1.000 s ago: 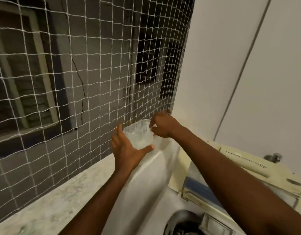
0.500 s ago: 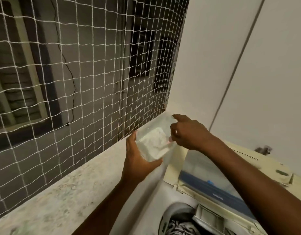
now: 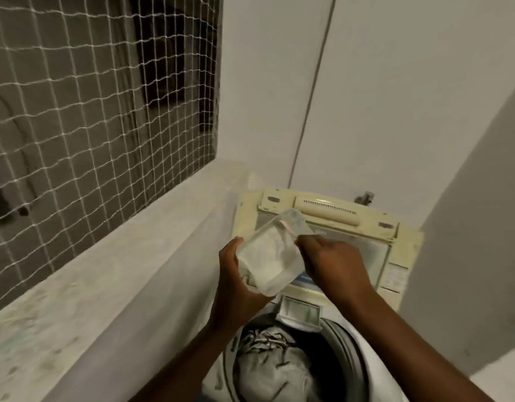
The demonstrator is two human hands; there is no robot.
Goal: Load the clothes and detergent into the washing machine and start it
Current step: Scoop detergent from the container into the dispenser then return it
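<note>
A clear plastic container (image 3: 272, 256) with white detergent powder inside is held above the open top-load washing machine (image 3: 352, 358). My left hand (image 3: 236, 285) grips the container from below and the left side. My right hand (image 3: 328, 262) is closed at the container's right rim. In the drum lie grey and white patterned clothes (image 3: 270, 364). The machine's yellowed lid (image 3: 337, 216) stands raised behind the container.
A stone ledge (image 3: 90, 285) runs along the left under a white safety net (image 3: 90, 111) over the window. A white wall (image 3: 395, 97) rises behind the machine, with a tap (image 3: 365, 197) near its top edge.
Both hands have carried the container from up by the net rightward and down over the machine. The view has tilted down, and the drum with the clothes now shows.
</note>
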